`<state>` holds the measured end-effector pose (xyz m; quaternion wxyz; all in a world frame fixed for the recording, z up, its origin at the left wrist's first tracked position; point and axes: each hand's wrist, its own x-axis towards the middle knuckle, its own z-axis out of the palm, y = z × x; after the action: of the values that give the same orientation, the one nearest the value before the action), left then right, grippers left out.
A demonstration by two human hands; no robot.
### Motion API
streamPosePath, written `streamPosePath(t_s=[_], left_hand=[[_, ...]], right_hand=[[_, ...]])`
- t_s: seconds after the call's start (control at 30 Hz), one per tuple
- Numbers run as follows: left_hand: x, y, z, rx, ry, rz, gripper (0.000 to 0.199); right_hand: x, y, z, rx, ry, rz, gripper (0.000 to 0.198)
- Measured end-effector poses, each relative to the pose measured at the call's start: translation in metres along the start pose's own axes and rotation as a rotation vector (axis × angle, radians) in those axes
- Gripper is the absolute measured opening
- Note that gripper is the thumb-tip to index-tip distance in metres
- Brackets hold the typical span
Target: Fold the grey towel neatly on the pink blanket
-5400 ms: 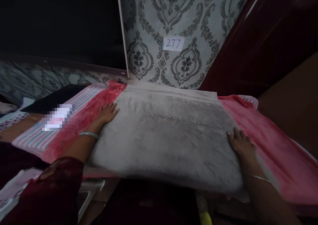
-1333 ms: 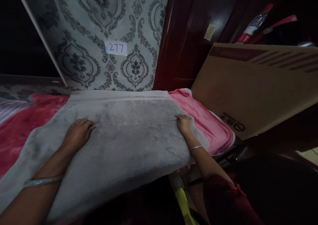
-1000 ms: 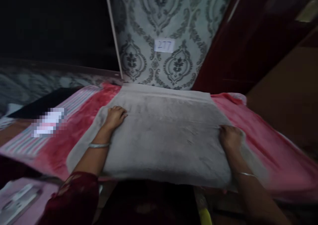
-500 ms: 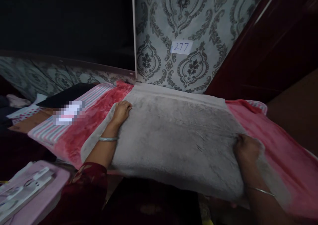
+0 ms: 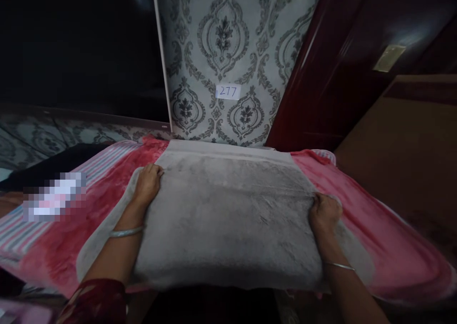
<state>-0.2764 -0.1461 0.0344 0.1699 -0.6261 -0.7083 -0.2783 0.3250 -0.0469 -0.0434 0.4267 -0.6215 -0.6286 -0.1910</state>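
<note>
A grey towel (image 5: 221, 214) with a pale band along its far edge lies spread over a pink-red plush blanket (image 5: 374, 228). My left hand (image 5: 148, 183) is closed on the towel's left side, thumb and fingers pinching the fabric. At the right side, my right hand (image 5: 324, 212) is closed round a bit of the same towel. Between the two hands the cloth is stretched fairly flat, with small creases running toward the right hand. Its near edge hangs down in front of me.
A striped cloth (image 5: 103, 164) lies under the blanket at the left, with a pixelated patch on it. Behind stand a dark screen (image 5: 78, 47) and a patterned wall with a paper label (image 5: 228, 91) reading 277. A dark red door (image 5: 321, 76) and a brown panel (image 5: 410, 157) rise at the right.
The view has swung right and upward, so the towel and both hands appear further left and lower. Both hands keep their grip on the towel, which lies much as before.
</note>
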Motion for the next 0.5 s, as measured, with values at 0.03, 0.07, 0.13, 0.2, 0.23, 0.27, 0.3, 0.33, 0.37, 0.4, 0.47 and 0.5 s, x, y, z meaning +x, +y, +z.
streamPosePath(t_s=[0.03,0.07,0.13,0.2,0.23,0.27,0.3,0.33,0.37,0.4,0.47,0.5], left_hand=[[0.0,0.001,0.0,0.002,0.012,-0.001,0.015],[-0.001,0.002,-0.001,0.004,0.022,-0.002,0.016],[-0.002,0.005,-0.005,0.008,0.039,0.001,0.018],[-0.005,0.009,-0.012,0.011,0.056,0.009,0.02],[-0.006,0.01,-0.017,0.011,0.068,0.014,0.021],[-0.008,0.011,-0.022,0.011,0.084,0.019,0.02],[-0.009,0.011,-0.028,0.012,0.099,0.026,0.02],[-0.011,0.011,-0.034,0.014,0.112,0.035,0.019],[-0.013,0.011,-0.041,0.018,0.123,0.043,0.019],[-0.015,0.01,-0.047,0.022,0.132,0.054,0.02],[-0.019,0.011,-0.062,0.027,0.155,0.073,0.022],[-0.022,0.012,-0.069,0.033,0.177,0.071,0.023]], right_hand=[[0.001,0.0,0.001,0.002,-0.009,-0.005,0.033],[0.001,0.0,0.001,0.001,-0.017,-0.012,0.033],[0.002,-0.001,0.001,-0.003,-0.023,-0.017,0.035],[0.002,-0.003,-0.003,-0.001,-0.027,-0.02,0.034],[0.001,-0.003,-0.006,0.001,-0.028,-0.025,0.033],[0.001,-0.004,-0.011,0.003,-0.027,-0.032,0.033],[0.001,-0.003,-0.017,0.004,-0.02,-0.04,0.032],[0.001,-0.003,-0.024,0.005,-0.009,-0.047,0.031],[0.002,-0.002,-0.032,0.007,-0.001,-0.056,0.03],[0.003,0.0,-0.041,0.01,0.002,-0.064,0.029],[0.007,0.002,-0.063,0.013,-0.004,-0.083,0.027],[0.009,0.002,-0.074,0.012,-0.01,-0.093,0.025]])
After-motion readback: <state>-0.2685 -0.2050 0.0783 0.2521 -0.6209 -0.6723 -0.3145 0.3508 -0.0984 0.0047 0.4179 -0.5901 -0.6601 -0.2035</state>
